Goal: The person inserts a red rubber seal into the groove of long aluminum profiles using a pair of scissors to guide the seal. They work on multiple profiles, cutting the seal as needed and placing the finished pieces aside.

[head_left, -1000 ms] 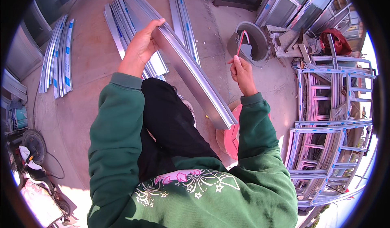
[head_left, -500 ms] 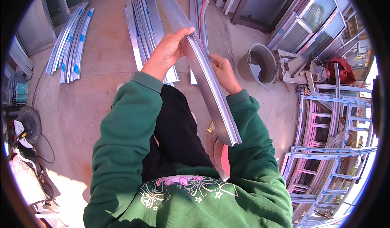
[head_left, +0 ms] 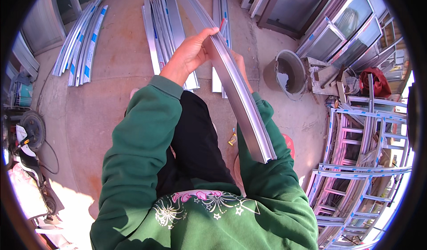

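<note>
A long silvery metal profile (head_left: pixel 235 89) slants across in front of me, its near end above my right forearm. My left hand (head_left: pixel 189 54) grips it partway along, thumb over the upper edge and fingers tucked beneath. On the profile's far right side is my right hand (head_left: pixel 240 67), mostly hidden behind it, so I cannot see what its fingers do. A short red strip (head_left: pixel 223 25) sticks out beyond the profile, just past my left thumb; where its lower end goes is hidden.
Metal profiles lie on the floor in bundles at left (head_left: pixel 82 43), centre (head_left: pixel 162 32) and ahead (head_left: pixel 216 78). To the right are a grey bucket (head_left: pixel 287 74), a red bag (head_left: pixel 375 83) and stacked window frames (head_left: pixel 351 170). A small yellow packet (head_left: pixel 232 138) lies near my leg.
The profile's near end has shifted slightly right. My right hand has slipped farther behind the profile. The red strip, long and curved before, now shows only as a short piece.
</note>
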`<move>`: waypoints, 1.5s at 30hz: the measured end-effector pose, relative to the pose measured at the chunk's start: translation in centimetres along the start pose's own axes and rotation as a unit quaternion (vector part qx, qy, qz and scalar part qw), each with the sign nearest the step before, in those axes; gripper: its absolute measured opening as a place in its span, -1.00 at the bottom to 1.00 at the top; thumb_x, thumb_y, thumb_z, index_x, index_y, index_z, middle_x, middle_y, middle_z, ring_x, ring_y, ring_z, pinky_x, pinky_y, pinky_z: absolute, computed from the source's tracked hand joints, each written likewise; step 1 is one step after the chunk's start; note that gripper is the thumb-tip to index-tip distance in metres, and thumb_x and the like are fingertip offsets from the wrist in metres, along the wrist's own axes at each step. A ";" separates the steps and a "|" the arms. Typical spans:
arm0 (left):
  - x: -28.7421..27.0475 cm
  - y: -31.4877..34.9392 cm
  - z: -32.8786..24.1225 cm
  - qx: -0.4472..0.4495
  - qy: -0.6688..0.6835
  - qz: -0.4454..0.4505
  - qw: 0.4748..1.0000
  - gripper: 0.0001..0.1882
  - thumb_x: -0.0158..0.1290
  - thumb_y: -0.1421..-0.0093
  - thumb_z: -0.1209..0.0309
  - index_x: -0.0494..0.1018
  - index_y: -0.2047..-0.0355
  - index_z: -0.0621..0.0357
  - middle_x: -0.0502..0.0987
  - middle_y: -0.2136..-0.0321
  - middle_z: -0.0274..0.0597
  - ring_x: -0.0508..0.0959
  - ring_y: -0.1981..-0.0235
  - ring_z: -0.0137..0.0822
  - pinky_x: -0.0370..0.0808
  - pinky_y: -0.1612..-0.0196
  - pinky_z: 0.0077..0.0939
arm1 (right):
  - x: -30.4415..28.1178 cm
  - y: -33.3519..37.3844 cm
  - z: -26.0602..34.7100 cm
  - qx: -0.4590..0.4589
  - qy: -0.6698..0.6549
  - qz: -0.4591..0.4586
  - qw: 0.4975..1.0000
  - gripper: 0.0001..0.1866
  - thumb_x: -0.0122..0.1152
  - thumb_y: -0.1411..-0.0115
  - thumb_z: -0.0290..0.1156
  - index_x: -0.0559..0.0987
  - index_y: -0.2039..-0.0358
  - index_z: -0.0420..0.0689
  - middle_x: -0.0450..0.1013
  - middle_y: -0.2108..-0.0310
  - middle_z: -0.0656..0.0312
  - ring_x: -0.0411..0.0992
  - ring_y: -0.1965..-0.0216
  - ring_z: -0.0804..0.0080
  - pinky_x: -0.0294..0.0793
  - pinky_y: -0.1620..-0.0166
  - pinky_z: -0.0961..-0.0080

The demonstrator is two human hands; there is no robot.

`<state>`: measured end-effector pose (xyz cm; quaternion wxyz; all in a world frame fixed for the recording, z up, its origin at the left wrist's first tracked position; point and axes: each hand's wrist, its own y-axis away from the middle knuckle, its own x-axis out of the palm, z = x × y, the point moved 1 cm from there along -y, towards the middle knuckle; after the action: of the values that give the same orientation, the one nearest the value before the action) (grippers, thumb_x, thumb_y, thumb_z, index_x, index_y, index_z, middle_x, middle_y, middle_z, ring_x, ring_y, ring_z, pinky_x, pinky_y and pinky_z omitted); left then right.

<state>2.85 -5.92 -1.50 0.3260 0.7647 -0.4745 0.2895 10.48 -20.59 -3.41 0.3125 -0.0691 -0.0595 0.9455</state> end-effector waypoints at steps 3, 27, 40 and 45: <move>-0.9 -0.3 -1.1 0.031 -0.008 -0.050 0.998 -0.54 0.30 -0.18 0.24 0.44 0.07 0.30 0.62 0.26 -0.04 0.66 0.21 -0.17 0.63 0.04 -0.19 | 0.0 0.7 0.3 0.039 0.010 -0.083 0.996 -0.68 0.11 -0.44 -0.29 0.57 0.38 -0.26 0.27 0.63 0.46 0.14 0.62 0.76 0.09 0.53 0.65; -3.2 -0.5 -5.5 0.306 -0.138 -0.345 0.877 -0.48 0.40 0.00 0.40 0.51 0.14 0.58 0.60 0.20 0.00 0.60 0.22 -0.28 0.52 0.13 -0.36 | -1.4 23.1 10.5 0.130 0.265 -0.122 0.948 -0.76 0.28 -0.27 -0.52 0.65 0.07 -0.32 0.49 0.55 0.17 0.27 0.59 0.63 0.32 0.47 0.62; -3.4 -0.5 -5.8 0.299 -0.142 -0.356 0.874 -0.46 0.40 -0.01 0.40 0.50 0.10 0.58 0.60 0.16 0.03 0.61 0.19 -0.26 0.53 0.10 -0.36 | -1.4 23.2 10.9 0.120 0.286 -0.127 0.942 -0.76 0.29 -0.24 -0.54 0.66 0.09 -0.32 0.56 0.50 0.08 0.29 0.59 0.63 0.33 0.48 0.61; -3.4 -0.5 -5.8 0.304 -0.136 -0.355 0.874 -0.47 0.40 -0.01 0.40 0.51 0.11 0.58 0.60 0.16 0.02 0.61 0.19 -0.26 0.52 0.09 -0.36 | -1.4 23.1 11.0 0.128 0.298 -0.120 0.938 -0.76 0.28 -0.24 -0.55 0.66 0.08 -0.31 0.54 0.54 0.10 0.29 0.59 0.62 0.32 0.49 0.60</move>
<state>1.20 0.57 -0.61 0.0903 0.9749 -0.0998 0.1774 -3.72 -40.60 3.90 0.4335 -0.2997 0.1506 0.8364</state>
